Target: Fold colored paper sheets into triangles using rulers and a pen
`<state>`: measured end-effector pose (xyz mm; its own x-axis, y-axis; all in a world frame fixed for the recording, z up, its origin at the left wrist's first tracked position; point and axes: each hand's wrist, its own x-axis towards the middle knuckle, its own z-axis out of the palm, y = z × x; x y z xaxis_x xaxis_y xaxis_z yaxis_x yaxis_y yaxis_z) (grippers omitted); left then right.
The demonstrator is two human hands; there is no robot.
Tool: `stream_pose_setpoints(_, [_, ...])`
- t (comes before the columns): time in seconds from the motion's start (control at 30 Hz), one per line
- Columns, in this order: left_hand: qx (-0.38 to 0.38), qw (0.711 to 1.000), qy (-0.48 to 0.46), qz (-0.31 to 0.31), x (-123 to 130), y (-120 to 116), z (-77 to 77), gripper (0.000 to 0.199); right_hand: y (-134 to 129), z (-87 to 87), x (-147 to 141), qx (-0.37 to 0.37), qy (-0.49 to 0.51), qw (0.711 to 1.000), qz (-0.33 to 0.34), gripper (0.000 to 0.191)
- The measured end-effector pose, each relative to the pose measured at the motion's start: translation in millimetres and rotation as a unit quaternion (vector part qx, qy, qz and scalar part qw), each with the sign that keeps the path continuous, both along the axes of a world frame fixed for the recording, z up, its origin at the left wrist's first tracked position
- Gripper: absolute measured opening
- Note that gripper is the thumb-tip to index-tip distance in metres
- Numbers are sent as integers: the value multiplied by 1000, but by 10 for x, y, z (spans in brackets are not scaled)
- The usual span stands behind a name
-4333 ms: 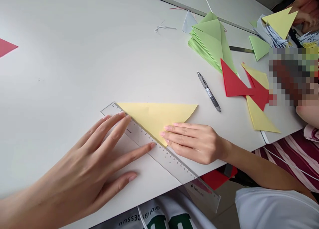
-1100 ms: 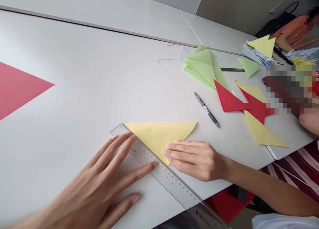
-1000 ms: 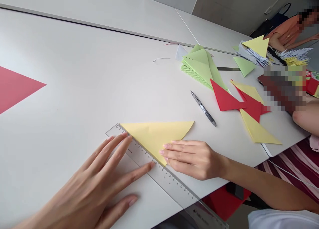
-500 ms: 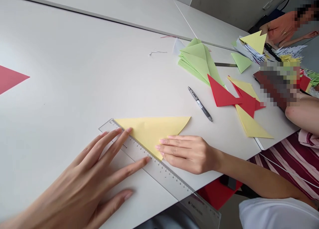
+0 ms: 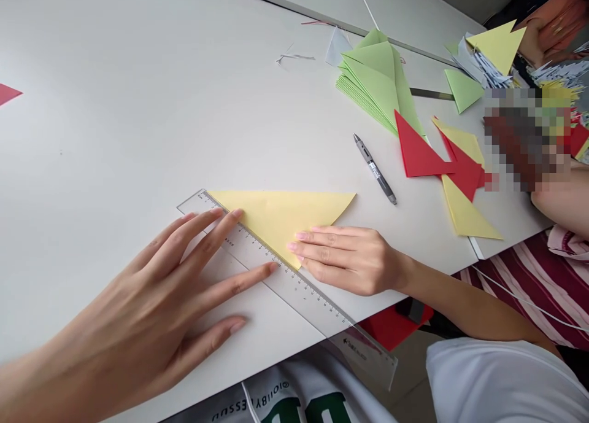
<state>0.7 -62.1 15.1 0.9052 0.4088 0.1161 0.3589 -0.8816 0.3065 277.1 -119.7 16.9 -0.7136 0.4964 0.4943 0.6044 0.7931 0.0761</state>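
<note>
At left, we note the left hand (image 5: 156, 306), fingers spread, tips on the clear ruler (image 5: 294, 291), which slants out past the near edge of the table (image 5: 115, 104). The yellow paper (image 5: 285, 214) lies near that edge, one side along the ruler. The right hand (image 5: 359, 260), fingers together and flat, rests on it. We judge the step as aligning ruler and paper; the next move calls for steady pressure from both hands.
</note>
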Motion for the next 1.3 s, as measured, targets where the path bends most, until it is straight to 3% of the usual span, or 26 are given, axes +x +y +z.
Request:
stream_pose_setpoints(0.23, [4, 1000, -5, -3, -5, 15, -30, 55, -26, -16, 6, 23, -30, 999, 1, 15])
stream_pose_setpoints(0.47, [68, 996, -50, -25, -20, 76, -130, 54, -16, -31, 26, 40, -38, 998, 13, 12])
stream_pose_setpoints(1.3, [58, 997, -49, -24, -25, 57, -129, 55, -35, 31, 32, 13, -50, 999, 18, 14])
